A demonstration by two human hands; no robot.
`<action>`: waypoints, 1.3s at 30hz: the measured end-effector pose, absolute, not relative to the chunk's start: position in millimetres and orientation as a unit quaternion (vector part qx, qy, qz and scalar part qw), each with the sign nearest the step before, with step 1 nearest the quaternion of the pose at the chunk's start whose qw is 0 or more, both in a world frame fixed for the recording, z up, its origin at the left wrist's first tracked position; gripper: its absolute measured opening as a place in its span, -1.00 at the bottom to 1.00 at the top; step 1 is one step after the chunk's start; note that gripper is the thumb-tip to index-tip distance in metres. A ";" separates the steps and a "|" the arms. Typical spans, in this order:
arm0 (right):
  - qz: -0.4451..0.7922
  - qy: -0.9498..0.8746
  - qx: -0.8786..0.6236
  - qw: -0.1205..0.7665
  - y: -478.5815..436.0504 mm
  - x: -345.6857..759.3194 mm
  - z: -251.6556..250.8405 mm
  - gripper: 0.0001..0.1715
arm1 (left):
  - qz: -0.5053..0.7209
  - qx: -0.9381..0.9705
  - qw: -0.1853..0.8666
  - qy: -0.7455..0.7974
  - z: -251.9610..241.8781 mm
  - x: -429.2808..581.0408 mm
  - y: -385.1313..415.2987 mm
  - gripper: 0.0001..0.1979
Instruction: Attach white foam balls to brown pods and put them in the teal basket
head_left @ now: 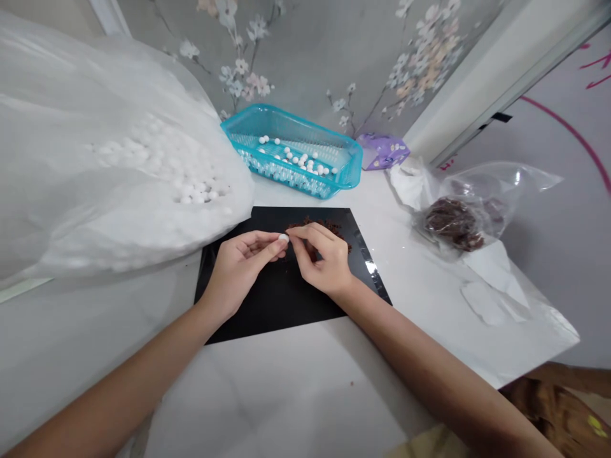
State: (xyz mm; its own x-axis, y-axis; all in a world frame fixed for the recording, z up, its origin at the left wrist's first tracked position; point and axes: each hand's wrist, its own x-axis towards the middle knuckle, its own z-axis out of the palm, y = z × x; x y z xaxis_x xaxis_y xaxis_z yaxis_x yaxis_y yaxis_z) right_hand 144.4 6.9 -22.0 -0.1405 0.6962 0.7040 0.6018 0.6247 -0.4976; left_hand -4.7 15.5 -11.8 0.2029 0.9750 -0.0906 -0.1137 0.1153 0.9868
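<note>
From the head cam we can't spot any readable labels, just pink scribbles on the wall. Our left hand (241, 264) pinches a small white ball (283, 238) at its fingertips, right hand (321, 257) curled, fingertips touching it, over the black mat (286, 299) near brown crumbs (329, 226).

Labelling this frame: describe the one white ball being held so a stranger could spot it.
Start at the black mat on the white table. Above it the left hand and right hand meet, pinching one small white ball between fingertips. Other white balls lie in the turquoise basket or the big plastic bag.
</note>
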 end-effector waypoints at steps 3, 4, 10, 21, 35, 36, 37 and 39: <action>0.047 -0.754 -0.430 0.495 6.6 144.2 -22.1 -0.81 | 0.452 0.489 0.600 0.444 -11.7 -4.8 15.2 -0.77; 0.048 -0.753 -0.431 0.494 6.4 144.1 -22.1 -0.81 | 0.451 0.489 0.600 0.443 -11.9 -5.1 15.2 -0.77; 0.061 -0.760 -0.426 0.487 5.7 144.9 -21.4 -0.81 | 0.451 0.492 0.604 0.436 -13.7 -6.8 15.7 -0.81; 0.081 -0.762 -0.434 0.473 3.5 144.7 -19.3 -0.80 | 0.448 0.498 0.607 0.427 -14.5 -7.3 15.6 -0.82; 0.099 -0.714 -0.467 0.512 4.2 142.5 -19.0 -0.78 | 0.441 0.483 0.627 0.424 -10.6 -4.9 18.0 -0.82; 0.106 -0.715 -0.469 0.507 4.6 143.0 -18.9 -0.76 | 0.439 0.484 0.628 0.423 -10.3 -4.8 18.1 -0.81; 0.111 -0.719 -0.470 0.500 4.9 143.4 -18.8 -0.73 | 0.437 0.485 0.629 0.422 -10.2 -4.8 18.1 -0.81; 0.114 -0.731 -0.470 0.481 5.2 144.1 -18.7 -0.70 | 0.437 0.485 0.630 0.421 -10.4 -5.0 18.3 -0.80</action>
State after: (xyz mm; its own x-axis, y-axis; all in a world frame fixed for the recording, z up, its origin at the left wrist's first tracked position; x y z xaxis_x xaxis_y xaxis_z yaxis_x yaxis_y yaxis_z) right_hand 144.1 5.2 -18.7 -0.0954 0.7966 0.5969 0.5767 0.5330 -0.6191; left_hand -5.0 18.3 -10.4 0.2648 0.9584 -0.1064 -0.1425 0.1480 0.9787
